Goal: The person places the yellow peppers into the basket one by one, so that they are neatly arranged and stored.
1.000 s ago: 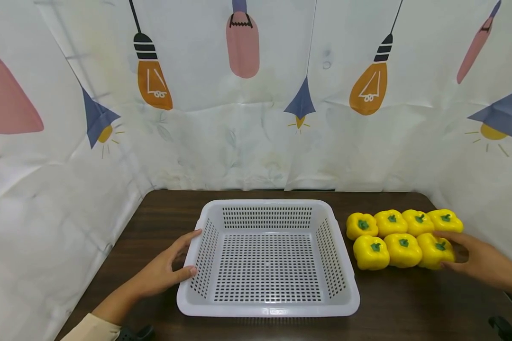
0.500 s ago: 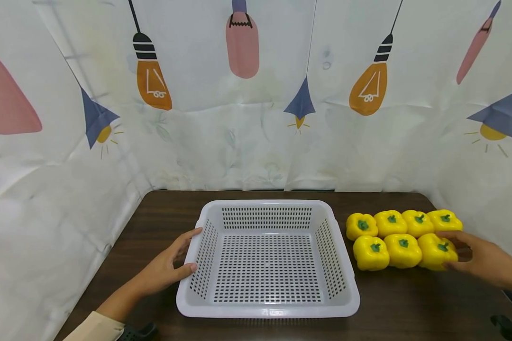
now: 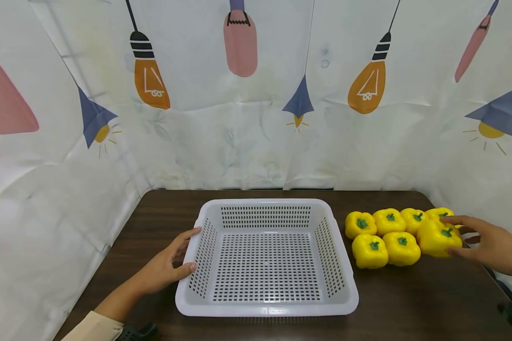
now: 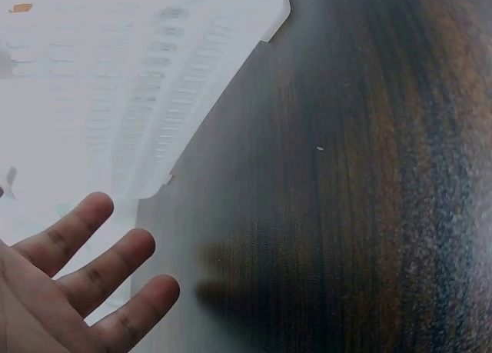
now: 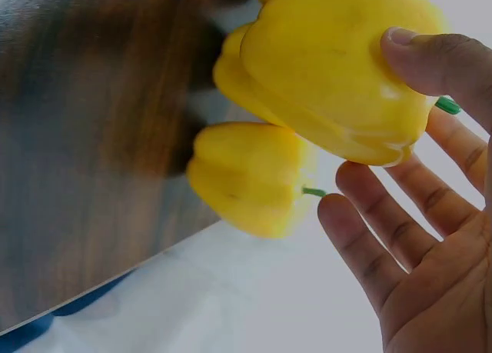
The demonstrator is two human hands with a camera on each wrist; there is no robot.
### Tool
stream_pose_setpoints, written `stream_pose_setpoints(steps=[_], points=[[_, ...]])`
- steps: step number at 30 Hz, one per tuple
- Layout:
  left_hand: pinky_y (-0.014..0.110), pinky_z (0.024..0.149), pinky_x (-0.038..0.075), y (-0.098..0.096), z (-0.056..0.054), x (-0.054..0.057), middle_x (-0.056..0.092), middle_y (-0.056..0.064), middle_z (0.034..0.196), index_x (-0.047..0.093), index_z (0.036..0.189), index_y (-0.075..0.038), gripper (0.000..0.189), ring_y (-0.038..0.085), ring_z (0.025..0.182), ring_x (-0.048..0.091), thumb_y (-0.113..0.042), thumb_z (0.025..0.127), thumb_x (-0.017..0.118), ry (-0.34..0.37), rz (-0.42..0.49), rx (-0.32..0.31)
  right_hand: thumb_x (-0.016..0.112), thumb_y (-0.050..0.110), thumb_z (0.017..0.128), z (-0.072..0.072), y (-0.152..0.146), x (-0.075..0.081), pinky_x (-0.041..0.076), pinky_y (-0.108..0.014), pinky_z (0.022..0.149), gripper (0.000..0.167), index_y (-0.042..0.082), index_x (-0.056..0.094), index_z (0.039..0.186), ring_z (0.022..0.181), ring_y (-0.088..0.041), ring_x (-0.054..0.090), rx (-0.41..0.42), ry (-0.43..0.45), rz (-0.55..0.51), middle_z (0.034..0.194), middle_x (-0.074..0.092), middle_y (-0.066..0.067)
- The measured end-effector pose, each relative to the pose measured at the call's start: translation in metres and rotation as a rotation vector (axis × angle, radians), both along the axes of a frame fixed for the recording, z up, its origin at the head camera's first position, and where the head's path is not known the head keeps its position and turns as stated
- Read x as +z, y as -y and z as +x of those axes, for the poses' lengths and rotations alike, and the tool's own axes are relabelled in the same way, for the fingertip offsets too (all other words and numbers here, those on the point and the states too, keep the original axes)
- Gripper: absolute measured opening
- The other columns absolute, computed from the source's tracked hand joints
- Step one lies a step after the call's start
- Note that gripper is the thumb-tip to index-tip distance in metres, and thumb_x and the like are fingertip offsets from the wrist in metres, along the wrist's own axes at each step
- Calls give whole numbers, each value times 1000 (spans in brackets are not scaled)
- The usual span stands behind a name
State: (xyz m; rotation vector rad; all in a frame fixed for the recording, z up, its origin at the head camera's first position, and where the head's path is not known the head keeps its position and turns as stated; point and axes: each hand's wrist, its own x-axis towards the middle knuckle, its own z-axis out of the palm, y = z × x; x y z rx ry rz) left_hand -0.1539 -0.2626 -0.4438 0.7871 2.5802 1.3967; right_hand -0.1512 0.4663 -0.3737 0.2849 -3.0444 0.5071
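Note:
My right hand (image 3: pixel 490 242) holds a yellow bell pepper (image 3: pixel 438 238) with a green stem, thumb on one side and fingers on the other. The right wrist view shows this bell pepper (image 5: pixel 338 68) raised off the table, with the thumb pressed on its side; another bell pepper (image 5: pixel 246 176) lies below it. At the table's middle sits a white perforated plastic basket (image 3: pixel 266 310) with nothing in it. My left hand (image 3: pixel 164 265) rests at its left rim, index fingertip and thumb touching it. In the left wrist view several fingers (image 4: pixel 127 253) are spread fairly straight beside the basket.
Several more yellow bell peppers (image 3: pixel 403 248) stand in two rows right of the basket, on the dark wood table (image 3: pixel 409 303). A white printed cloth (image 3: pixel 239 142) hangs behind the table and along its sides.
My right hand has lifted the rightmost front-row bell pepper up and slightly away from its neighbours. The left hand and the basket have stayed in place.

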Motion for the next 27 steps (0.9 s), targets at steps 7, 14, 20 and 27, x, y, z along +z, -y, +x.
stream_pose_setpoints(steps=[7,14,20,27], points=[[32,86,57,0,-1,0,52,22,141,26,161,-21,79,27,115,62,-17,94,68,4,25,-7,90,11,75,-3,6,12,59,-49,69,76,-7,51,137,98,-54,58,28,-69,19,132,47,-38],[41,83,61,-5,-4,-3,37,37,145,18,161,-5,82,37,119,60,3,93,64,149,276,-131,91,11,74,-9,14,29,58,-33,65,74,-2,54,137,97,-47,60,59,-135,44,128,55,-30],[48,83,61,-7,-4,-3,27,45,143,8,160,-1,85,47,118,58,11,93,59,253,418,-216,92,8,74,-12,25,50,55,-25,62,73,-3,54,135,94,-43,60,81,-193,76,124,57,-28],[50,84,60,-9,0,-1,26,45,143,6,160,-2,87,49,118,58,11,93,59,287,432,-193,91,14,77,-19,42,66,53,-18,65,73,1,54,139,99,-43,61,106,-204,83,129,56,-26]])
